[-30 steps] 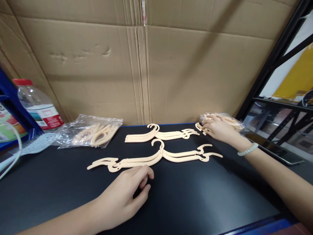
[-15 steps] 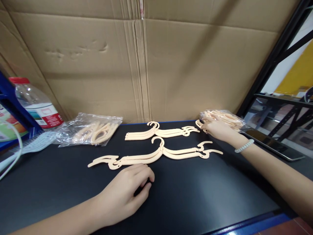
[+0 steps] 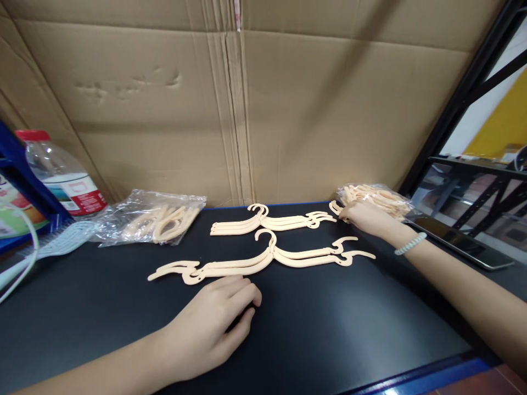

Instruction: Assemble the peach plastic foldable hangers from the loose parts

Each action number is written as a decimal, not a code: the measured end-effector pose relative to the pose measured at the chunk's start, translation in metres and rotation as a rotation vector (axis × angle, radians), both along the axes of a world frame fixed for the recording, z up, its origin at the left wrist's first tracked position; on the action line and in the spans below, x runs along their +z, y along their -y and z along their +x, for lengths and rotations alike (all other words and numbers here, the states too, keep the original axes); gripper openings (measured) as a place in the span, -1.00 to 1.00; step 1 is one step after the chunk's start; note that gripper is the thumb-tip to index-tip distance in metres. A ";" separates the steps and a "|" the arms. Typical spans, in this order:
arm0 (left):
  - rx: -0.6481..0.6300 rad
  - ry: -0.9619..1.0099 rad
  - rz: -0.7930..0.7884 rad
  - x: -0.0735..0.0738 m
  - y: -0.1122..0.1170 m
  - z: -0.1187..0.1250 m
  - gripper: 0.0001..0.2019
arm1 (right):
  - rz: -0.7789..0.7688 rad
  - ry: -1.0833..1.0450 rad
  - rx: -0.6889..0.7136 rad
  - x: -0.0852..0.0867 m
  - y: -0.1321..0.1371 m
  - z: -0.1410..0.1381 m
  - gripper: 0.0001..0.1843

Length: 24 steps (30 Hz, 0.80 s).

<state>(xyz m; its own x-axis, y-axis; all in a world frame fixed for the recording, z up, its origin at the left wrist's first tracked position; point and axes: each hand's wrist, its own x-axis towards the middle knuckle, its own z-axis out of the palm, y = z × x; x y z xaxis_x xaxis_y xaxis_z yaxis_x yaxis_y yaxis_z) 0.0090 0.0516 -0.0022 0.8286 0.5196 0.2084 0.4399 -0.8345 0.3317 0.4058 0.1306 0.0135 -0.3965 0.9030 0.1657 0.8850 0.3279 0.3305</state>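
Note:
My right hand (image 3: 364,218) is at the left side of a clear bag of cream plastic hanger parts (image 3: 381,198). Its fingers are pinched together; whatever they grip is hidden. A curved hanger piece (image 3: 335,207) pokes out just beyond the fingertips. On the black table my left hand (image 3: 218,318) rests loosely curled, thumb apart from the fingers, holding nothing. Just beyond it lie cream folding hangers (image 3: 239,267), side by side with hooks overlapping and arms spread. Behind these lies another set of hangers (image 3: 284,222), whose left arms have no end pieces.
A second clear bag with hanger parts (image 3: 164,225) lies at left, beside a pale hairbrush (image 3: 68,241) and a red-capped bottle (image 3: 68,175). A dark flat device (image 3: 461,241) lies at right. Cardboard (image 3: 288,109) stands along the back of the black table (image 3: 321,329).
My right hand's fingers have drawn in and curled downward at the bag's left side. My left hand has barely shifted, and the hangers on the table stay put.

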 end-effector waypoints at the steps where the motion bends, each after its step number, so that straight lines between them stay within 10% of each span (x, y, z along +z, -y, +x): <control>1: 0.002 0.001 0.001 0.000 0.000 0.000 -0.82 | 0.003 0.000 0.005 0.001 0.000 0.000 -0.72; 15: 0.030 0.022 -0.040 0.004 0.002 0.002 -0.82 | 0.315 -0.518 0.107 0.006 0.005 -0.006 -0.75; 24: 0.166 0.182 -0.451 0.008 0.005 0.010 -0.86 | 0.395 -1.171 0.192 0.017 0.046 -0.082 -0.84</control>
<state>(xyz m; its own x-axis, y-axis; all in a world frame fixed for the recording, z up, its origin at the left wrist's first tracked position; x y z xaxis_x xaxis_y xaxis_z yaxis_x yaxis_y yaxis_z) 0.0195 0.0463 0.0058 0.6987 0.7124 0.0661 0.4559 -0.5145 0.7263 0.3240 0.0845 0.0301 0.0519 0.6553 0.7536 0.6626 0.5420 -0.5170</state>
